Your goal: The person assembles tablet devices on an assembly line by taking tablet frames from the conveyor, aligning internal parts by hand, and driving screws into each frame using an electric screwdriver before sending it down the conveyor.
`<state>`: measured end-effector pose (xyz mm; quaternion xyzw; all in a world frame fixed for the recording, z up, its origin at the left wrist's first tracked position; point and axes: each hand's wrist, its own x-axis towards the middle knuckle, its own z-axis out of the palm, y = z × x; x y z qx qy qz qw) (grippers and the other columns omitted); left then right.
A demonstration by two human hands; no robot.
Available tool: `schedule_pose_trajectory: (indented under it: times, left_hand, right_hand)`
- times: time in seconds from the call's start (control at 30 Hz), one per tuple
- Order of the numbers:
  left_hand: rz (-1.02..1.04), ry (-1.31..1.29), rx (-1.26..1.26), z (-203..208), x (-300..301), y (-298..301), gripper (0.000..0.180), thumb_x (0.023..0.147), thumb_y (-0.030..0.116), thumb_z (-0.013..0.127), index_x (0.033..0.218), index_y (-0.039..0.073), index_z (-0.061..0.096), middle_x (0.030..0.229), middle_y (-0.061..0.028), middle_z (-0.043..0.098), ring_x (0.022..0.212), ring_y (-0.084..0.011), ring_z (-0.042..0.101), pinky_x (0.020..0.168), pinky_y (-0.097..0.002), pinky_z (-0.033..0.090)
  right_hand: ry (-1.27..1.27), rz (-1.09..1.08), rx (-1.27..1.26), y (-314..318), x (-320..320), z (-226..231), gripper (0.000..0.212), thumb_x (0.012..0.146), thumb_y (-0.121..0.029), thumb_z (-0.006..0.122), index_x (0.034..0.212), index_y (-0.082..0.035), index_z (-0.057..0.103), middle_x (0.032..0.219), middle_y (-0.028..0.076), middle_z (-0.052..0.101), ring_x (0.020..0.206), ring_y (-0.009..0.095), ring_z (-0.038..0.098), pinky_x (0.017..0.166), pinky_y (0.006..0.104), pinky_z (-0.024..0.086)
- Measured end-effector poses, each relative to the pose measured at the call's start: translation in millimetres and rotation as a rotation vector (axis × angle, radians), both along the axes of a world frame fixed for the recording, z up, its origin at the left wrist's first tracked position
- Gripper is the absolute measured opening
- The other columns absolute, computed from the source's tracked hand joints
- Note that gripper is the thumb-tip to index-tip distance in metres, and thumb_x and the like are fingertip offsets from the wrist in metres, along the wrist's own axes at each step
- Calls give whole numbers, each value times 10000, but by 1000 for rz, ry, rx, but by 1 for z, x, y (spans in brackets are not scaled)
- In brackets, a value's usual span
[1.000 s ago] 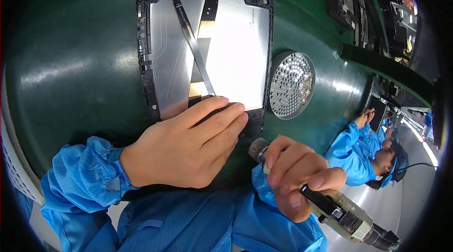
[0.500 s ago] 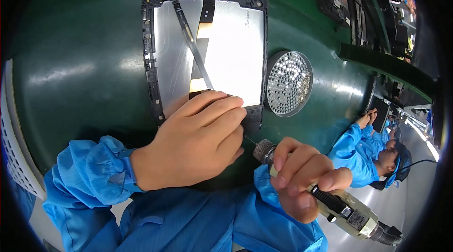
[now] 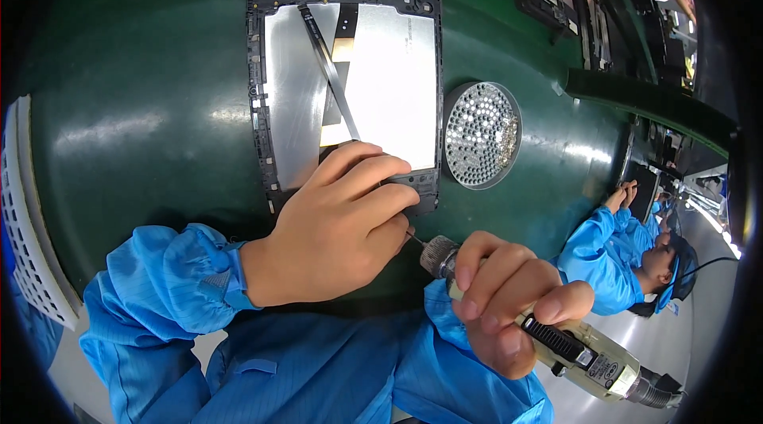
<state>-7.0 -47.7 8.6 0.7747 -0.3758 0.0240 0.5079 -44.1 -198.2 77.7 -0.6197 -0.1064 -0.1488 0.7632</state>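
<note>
— pressing down on what, the left hand [image 3: 338,237]?
— flat and spread on the tablet frame [image 3: 350,74] near edge, on the green table [image 3: 119,130].
— right hand [image 3: 509,301]?
— grip wrapped tight around an electric screwdriver [image 3: 556,340], tip beside the left fingers; round screw tray [image 3: 481,134] just beyond.

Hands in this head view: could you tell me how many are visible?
3 clearly: left hand on the tablet frame, right hand gripping the electric screwdriver, a co-worker's hand far right; others may be hidden.

Bright overhead light glares off your glossy dark green desk [image 3: 143,130]; fisheye bends edges, and corners go black.
</note>
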Motion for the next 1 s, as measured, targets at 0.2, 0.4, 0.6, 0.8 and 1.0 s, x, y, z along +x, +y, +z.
schedule_pose_trajectory:
  times: [0.2, 0.4, 0.6, 0.8, 1.0]
  left_hand:
    - [6, 6, -5, -3, -1, -4, 185, 601, 4, 742, 746, -27, 631, 952, -121, 611, 1009, -320, 576, 862, -480, 466]
    - [13, -1, -10, -4, -2, -9, 160, 611, -8, 732, 738, -29, 637, 935, -117, 616, 1008, -310, 581, 866, -490, 465]
    - [15, -16, -10, -4, -5, -9, 134, 625, -13, 723, 726, -27, 637, 927, -109, 620, 1006, -296, 584, 870, -489, 463]
    - [4, -25, 2, -3, -6, -2, 124, 629, -14, 721, 717, -23, 635, 921, -99, 626, 1007, -284, 586, 877, -493, 459]
    - [-12, -48, 3, -2, -10, 8, 139, 621, -6, 731, 729, -22, 645, 921, -98, 629, 1013, -277, 588, 887, -496, 455]
  right_hand:
    - [1, 12, -3, -4, 0, -3, 205, 863, -102, 632, 979, -65, 468, 596, 80, 527, 494, 207, 523, 488, 364, 442]
    - [-8, 38, 12, -9, 0, -3, 228, 849, -73, 641, 1000, -56, 470, 614, 90, 524, 517, 210, 529, 509, 373, 448]
    - [-24, 75, 39, -11, -4, -7, 272, 823, -26, 638, 1034, -50, 468, 646, 100, 536, 551, 224, 545, 532, 388, 456]
    - [15, 115, -26, -9, -6, -6, 263, 851, -134, 623, 1047, -115, 449, 691, 38, 529, 596, 162, 540, 590, 344, 427]
    - [-4, 118, -27, -1, -12, -6, 268, 853, -147, 629, 1045, -115, 445, 696, 41, 529, 605, 163, 541, 595, 345, 429]
